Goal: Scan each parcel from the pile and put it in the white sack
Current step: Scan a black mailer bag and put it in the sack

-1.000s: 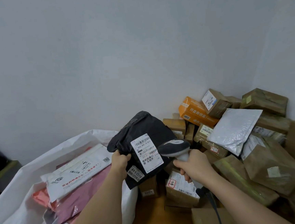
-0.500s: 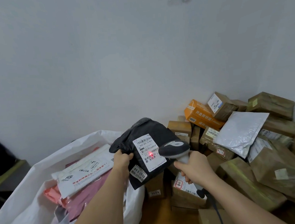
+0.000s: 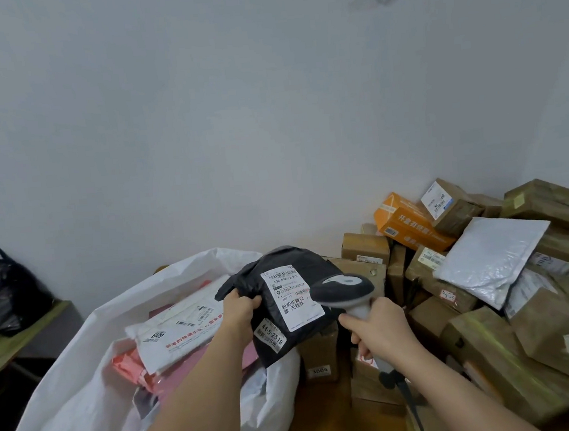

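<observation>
Left hand [image 3: 238, 308] grips the black plastic mailer parcel [image 3: 283, 301] by its 9 o'clock edge, white shipping label facing up, held over the 3 o'clock rim of the open white woven sack [image 3: 81, 343]. Right hand [image 3: 379, 330] is wrapped round the handle of the grey handheld barcode scanner [image 3: 343, 289], head just beside the label. Sack holds white, pink and orange-red soft mailers. Pile of brown cardboard boxes [image 3: 490, 300] sits at 3 o'clock, with an orange carton [image 3: 404, 222] and a silver bubble mailer [image 3: 490, 259] on top.

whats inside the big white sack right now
In the open white woven sack: a white mailer with red print lying on pink plastic mailers, with an orange-pink one beside them. Whatever lies deeper is covered.
</observation>
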